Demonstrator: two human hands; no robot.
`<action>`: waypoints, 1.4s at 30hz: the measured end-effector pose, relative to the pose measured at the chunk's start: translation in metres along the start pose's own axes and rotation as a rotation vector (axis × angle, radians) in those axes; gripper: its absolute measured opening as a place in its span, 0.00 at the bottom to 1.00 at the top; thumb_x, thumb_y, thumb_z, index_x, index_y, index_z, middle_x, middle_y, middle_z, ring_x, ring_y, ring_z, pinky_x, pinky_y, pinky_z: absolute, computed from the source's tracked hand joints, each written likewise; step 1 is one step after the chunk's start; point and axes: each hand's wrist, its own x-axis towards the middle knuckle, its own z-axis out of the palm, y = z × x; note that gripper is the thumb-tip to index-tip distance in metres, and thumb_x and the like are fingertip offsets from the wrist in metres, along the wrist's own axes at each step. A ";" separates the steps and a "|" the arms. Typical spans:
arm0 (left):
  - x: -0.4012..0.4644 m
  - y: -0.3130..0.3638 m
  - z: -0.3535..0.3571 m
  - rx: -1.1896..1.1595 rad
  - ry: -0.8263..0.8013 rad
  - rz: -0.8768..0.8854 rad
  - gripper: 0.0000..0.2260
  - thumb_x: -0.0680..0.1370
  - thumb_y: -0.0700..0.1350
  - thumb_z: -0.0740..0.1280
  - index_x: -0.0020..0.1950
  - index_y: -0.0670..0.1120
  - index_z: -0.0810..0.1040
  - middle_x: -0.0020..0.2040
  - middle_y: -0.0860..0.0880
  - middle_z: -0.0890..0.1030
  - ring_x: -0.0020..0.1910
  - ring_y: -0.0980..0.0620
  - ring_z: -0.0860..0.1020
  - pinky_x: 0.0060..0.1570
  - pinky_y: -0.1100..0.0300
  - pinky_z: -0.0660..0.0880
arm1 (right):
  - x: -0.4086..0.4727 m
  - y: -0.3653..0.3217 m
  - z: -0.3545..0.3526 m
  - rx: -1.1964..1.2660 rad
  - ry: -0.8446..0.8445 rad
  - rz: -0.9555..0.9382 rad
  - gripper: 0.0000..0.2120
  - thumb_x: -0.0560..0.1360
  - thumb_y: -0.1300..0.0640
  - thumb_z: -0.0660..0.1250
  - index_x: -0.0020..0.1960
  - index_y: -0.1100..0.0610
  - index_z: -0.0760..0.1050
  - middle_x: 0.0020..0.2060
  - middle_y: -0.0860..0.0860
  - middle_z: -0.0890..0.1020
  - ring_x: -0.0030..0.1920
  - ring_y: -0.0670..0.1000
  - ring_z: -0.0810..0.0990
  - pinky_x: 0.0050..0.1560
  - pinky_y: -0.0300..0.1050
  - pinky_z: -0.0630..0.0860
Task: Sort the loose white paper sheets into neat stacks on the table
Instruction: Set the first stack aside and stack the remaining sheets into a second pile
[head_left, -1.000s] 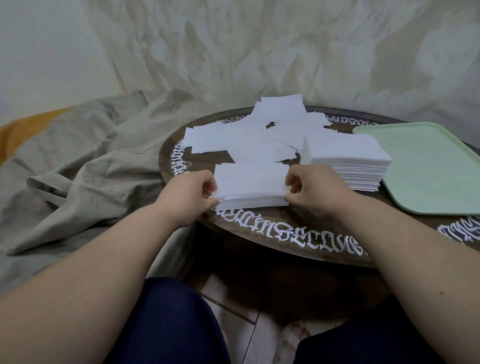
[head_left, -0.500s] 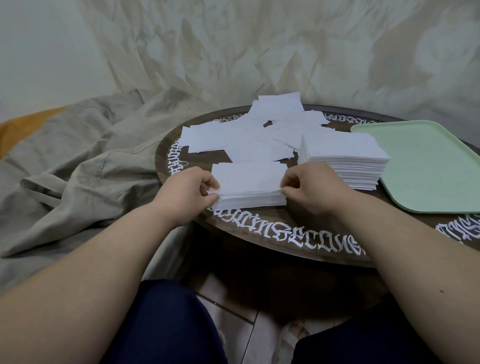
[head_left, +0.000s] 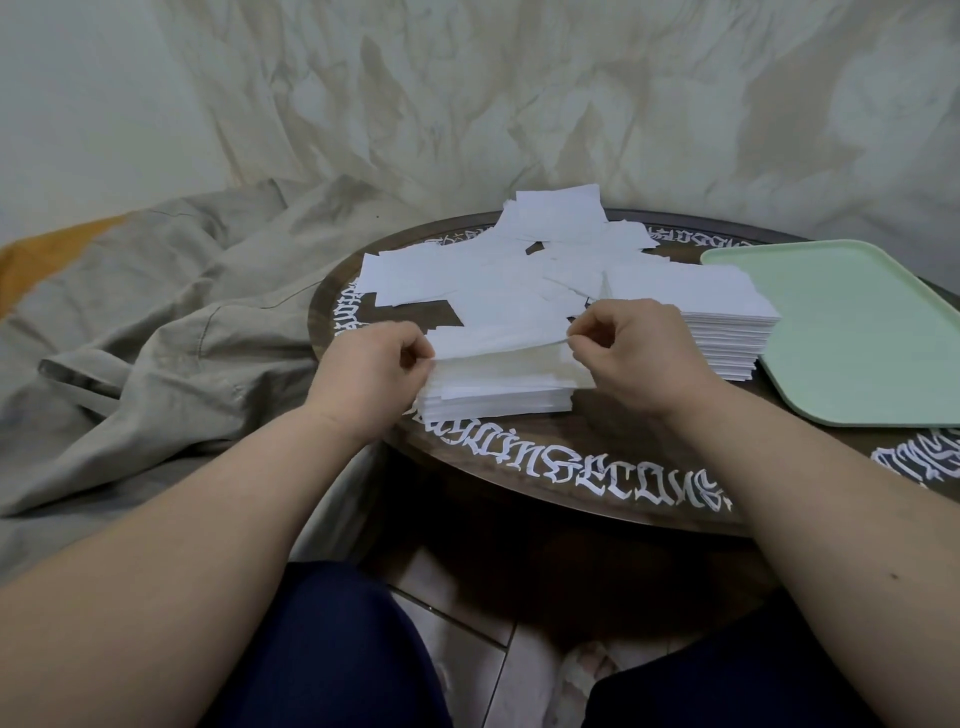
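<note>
Both hands' fingers (head_left: 582, 339) pinch the top sheet (head_left: 498, 340) by opposite ends.

— Was anything written anywhere?

— Only on the bench (head_left: 597, 512). White blackletter-style lettering (head_left: 571, 462) ran around its dark round rim.

— Could it be read?

— Barely. The stretch along the near edge looked like "SECONS", though the ornate strokes left that uncertain. The parts at the left, far and right edges were too distorted or covered to read. The paper sheets (head_left: 467, 280) and the green tray (head_left: 857, 332) bore no print.
</note>
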 end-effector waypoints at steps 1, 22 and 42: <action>0.003 0.003 0.000 -0.012 0.062 0.014 0.03 0.73 0.40 0.70 0.41 0.47 0.81 0.37 0.53 0.80 0.39 0.52 0.78 0.46 0.58 0.74 | 0.001 0.000 -0.001 0.017 0.055 -0.013 0.04 0.74 0.59 0.67 0.43 0.54 0.81 0.33 0.45 0.79 0.38 0.47 0.77 0.42 0.36 0.69; 0.007 0.002 0.009 0.069 -0.082 0.081 0.05 0.73 0.37 0.68 0.39 0.47 0.78 0.44 0.49 0.80 0.42 0.52 0.76 0.46 0.61 0.70 | -0.004 0.010 0.002 -0.095 -0.132 0.008 0.06 0.75 0.59 0.67 0.46 0.57 0.82 0.42 0.50 0.84 0.44 0.49 0.79 0.46 0.40 0.73; 0.003 -0.002 0.007 0.061 -0.165 0.016 0.05 0.73 0.39 0.69 0.39 0.47 0.78 0.44 0.49 0.81 0.43 0.51 0.77 0.49 0.56 0.74 | -0.004 0.011 0.003 -0.090 -0.213 -0.021 0.04 0.74 0.58 0.68 0.44 0.55 0.82 0.38 0.47 0.81 0.42 0.47 0.79 0.47 0.40 0.74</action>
